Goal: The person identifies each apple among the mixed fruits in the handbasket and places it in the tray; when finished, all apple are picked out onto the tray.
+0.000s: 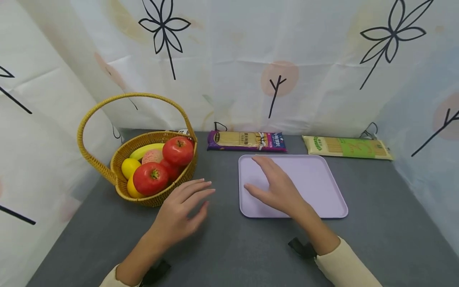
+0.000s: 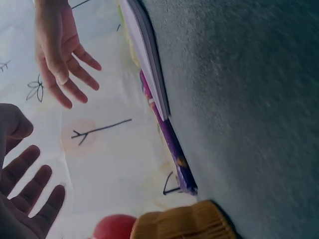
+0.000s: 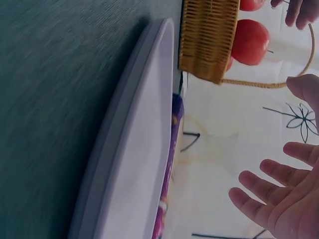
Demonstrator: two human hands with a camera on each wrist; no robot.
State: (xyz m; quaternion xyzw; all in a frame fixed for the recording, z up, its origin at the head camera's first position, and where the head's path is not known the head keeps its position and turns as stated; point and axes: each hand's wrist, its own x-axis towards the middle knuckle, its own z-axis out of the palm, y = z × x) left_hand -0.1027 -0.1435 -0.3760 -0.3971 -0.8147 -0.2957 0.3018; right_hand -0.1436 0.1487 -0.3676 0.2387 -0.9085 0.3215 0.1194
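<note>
My left hand (image 1: 177, 213) hovers just right of and in front of a wicker basket (image 1: 190, 175), its fingers relaxed and holding nothing. Inside the basket lie red apples (image 1: 150, 178), yellow fruit (image 1: 130, 168), a banana (image 1: 145, 150) and a pinkish round fruit (image 1: 152, 156). Over the left part of a pale lilac tray (image 1: 315, 179) is my right hand (image 1: 277, 189), thumb and fingers spread apart, with nothing in it. In the right wrist view, the right hand (image 3: 284, 199) appears apart from the tray (image 3: 134, 164). The left wrist view shows the left hand (image 2: 22, 184) with its fingers spread.
Behind the tray lies a purple pack of noodles (image 1: 247, 141). A green and yellow pack of noodles (image 1: 348, 147) is at the back right. The basket's tall handle (image 1: 138, 95) arches upward. Patterned white cloth (image 1: 236, 40) hangs along the grey table's back and sides.
</note>
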